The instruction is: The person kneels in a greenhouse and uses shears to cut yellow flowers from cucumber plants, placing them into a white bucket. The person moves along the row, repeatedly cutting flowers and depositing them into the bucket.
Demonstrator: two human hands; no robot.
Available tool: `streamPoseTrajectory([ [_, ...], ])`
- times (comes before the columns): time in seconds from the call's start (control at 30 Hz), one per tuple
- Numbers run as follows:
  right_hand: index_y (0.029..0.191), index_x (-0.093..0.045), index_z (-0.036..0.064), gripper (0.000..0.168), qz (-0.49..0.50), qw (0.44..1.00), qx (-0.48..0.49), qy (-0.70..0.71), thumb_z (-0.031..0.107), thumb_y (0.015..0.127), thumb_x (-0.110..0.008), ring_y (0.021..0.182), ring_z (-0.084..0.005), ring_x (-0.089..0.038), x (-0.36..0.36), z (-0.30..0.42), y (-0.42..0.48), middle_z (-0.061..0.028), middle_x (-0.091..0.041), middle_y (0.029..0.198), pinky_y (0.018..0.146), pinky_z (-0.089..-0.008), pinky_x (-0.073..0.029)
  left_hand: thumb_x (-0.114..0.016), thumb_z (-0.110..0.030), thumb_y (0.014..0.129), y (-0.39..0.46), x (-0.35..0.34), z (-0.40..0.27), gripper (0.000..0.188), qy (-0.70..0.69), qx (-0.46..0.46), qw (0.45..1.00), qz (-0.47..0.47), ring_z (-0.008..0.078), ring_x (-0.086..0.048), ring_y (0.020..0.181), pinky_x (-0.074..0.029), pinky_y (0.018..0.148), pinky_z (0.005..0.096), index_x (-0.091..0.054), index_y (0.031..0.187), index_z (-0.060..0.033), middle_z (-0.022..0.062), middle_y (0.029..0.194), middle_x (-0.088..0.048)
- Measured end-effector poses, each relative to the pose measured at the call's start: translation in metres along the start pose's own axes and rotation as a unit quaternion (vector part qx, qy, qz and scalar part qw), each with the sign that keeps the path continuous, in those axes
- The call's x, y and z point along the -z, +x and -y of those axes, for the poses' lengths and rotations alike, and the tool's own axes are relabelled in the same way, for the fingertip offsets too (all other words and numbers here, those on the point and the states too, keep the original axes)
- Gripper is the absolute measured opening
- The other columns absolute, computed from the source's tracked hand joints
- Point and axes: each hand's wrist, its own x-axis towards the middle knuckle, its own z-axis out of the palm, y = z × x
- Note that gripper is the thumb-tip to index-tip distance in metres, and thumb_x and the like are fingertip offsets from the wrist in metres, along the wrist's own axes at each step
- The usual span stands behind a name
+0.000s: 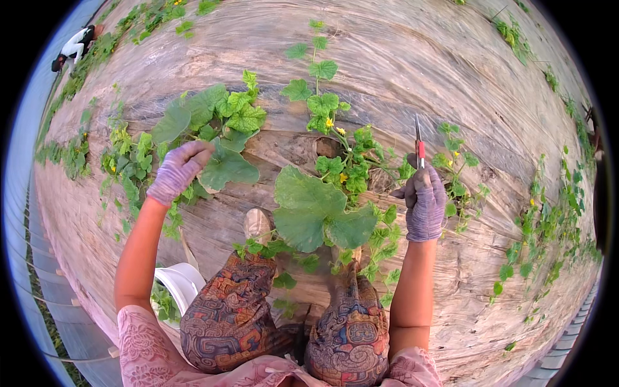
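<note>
My left hand, in a purple-grey knit glove, is at the edge of a leafy cucurbit vine. Its fingers are bent close together over the broad leaves, and whether they pinch anything is hidden. In the same kind of glove, my right hand grips a slim pointed metal tool with a red part, its tip upward. The tool looks like tweezers or small snips. Between my hands grows another vine with yellow flowers, rooted near a hole in the film. One large lobed leaf spreads just beyond my feet.
Wrinkled plastic film covers the ground. A white bucket holding green leaves stands beside my left leg. More vines grow at the right and a smaller plant near my right hand. A person bends over plants far left.
</note>
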Motion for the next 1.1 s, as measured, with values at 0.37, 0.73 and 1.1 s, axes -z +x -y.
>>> streamPoseTrajectory([
  [0.37, 0.098, -0.058, 0.003, 0.032, 0.081, 0.919, -0.054, -0.382, 0.029, 0.080, -0.055, 0.066, -0.0214, -0.057, -0.027, -0.040, 0.072, -0.0141, -0.060, 0.073, 0.063, -0.0324, -0.045, -0.052, -0.012, 0.073, 0.149, -0.186, 0.023, 0.025, 0.340, -0.082, 0.912, 0.214, 0.0334, -0.057, 0.084, -0.045, 0.076, 0.0398, -0.061, 0.096, -0.0084, 0.0185, 0.095, -0.057],
  [0.73, 0.100, -0.057, 0.006, 0.036, 0.146, 0.829, -0.040, -0.538, 0.035, 0.079, -0.053, 0.080, -0.0357, -0.057, -0.032, -0.063, 0.085, -0.0196, -0.060, 0.082, 0.070, -0.0415, -0.044, -0.066, -0.015, 0.061, 0.171, -0.198, 0.018, 0.057, 0.483, -0.150, 0.831, 0.232, 0.0346, -0.035, 0.119, -0.029, 0.100, 0.0434, -0.051, 0.116, -0.0092, 0.0193, 0.126, -0.038],
  [1.1, 0.099, -0.057, 0.007, 0.036, 0.225, 0.698, -0.104, -0.671, 0.036, 0.080, -0.050, 0.084, -0.0345, -0.057, -0.053, -0.053, 0.087, -0.0186, -0.060, 0.088, 0.073, -0.0417, -0.044, -0.055, -0.014, 0.066, 0.172, -0.167, -0.007, 0.038, 0.412, -0.131, 0.835, 0.339, 0.0342, -0.055, 0.090, -0.044, 0.079, 0.0408, -0.060, 0.103, -0.0121, 0.0203, 0.098, -0.056],
])
